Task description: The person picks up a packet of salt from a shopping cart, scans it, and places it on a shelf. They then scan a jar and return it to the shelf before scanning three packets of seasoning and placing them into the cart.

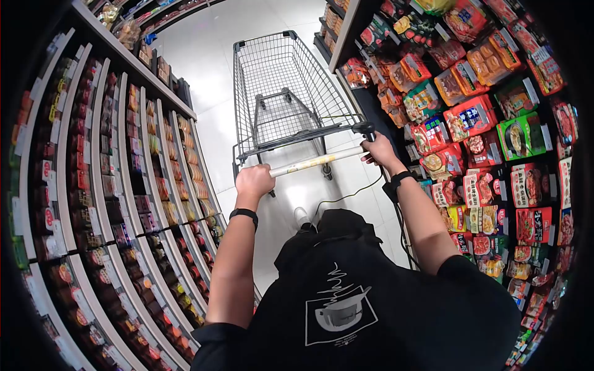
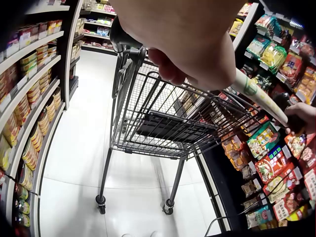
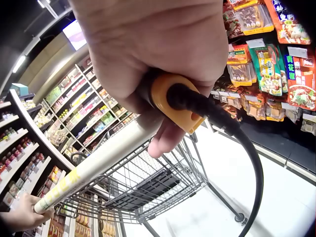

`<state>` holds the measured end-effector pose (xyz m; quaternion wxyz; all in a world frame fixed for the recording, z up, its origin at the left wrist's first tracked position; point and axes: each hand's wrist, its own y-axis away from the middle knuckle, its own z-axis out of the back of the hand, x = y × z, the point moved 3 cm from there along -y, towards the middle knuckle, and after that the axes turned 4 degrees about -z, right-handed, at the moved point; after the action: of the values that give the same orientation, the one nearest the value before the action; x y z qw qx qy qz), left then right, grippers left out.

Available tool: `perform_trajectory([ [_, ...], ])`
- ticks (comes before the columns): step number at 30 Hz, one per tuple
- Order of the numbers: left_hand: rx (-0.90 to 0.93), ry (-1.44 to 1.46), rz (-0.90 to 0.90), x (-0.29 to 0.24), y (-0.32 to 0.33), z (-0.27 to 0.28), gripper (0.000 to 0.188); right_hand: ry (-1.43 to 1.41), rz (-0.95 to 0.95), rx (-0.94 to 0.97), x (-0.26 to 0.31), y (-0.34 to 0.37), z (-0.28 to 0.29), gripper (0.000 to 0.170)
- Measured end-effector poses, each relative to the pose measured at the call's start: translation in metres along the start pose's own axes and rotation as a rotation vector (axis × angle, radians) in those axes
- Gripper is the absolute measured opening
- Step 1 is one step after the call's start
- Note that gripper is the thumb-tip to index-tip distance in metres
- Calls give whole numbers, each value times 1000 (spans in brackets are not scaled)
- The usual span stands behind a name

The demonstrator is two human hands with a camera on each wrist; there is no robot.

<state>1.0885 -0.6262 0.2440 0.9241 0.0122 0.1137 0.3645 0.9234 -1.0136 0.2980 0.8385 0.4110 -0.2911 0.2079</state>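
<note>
1. L hand (image 1: 255,180): wrapped round L end of cart handle (image 1: 317,162), fingers curled, knuckles toward cart.
2. R hand (image 1: 380,151): clasped R end of same handle, fingers curled round it; in R wrist view, a fingertip showed below the bar.
3. Yellow piece (image 3: 173,101) w/ thick black cable (image 3: 254,168) stuck out by R palm; couldn't tell if it was part of the handle.
4. L arm (image 1: 232,272): reached fwd, approx. straight; dark L wristband (image 1: 244,214).
5. R arm (image 1: 427,210): angled inward from sleeve to handle; dark R wristband (image 1: 399,180). Hands well apart, R a bit farther fwd in head view.
6. Cart (image 1: 276,96): directly ahead of person, handle end nearest, wire basket pointing away, wheels on pale floor (image 1: 210,105), btwn shelving both sides.
7. L side: shelves (image 1: 124,57) w/ rows of small goods. R side: hanging packets (image 1: 470,117), mostly red, some green, nr. R hand.
</note>
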Motion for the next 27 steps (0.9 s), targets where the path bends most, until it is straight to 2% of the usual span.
perform_trajectory([
  [5,-56,10,-62,38,-35,3,17,-27,-4,5,30,-32,-15,44],
  [8,15,-3,-31,60,-57,7,18,-37,9,1,48,-50,-25,41],
  [11,9,-2,-15,78,-76,8,22,-62,2,-13,66,-67,-34,38],
  [12,72,-31,9,83,-83,11,25,-68,10,-28,75,-68,-36,36],
  [16,140,-18,12,109,-110,29,22,-74,19,-10,100,-93,-49,41],
  [17,39,-24,-50,119,-115,27,22,-78,13,-25,107,-97,-52,39],
  [21,2,-51,-74,152,-143,36,17,-59,-39,-63,139,-118,-67,38],
  [27,91,-94,-79,207,-181,45,16,-63,-3,-91,170,-148,-98,39],
])
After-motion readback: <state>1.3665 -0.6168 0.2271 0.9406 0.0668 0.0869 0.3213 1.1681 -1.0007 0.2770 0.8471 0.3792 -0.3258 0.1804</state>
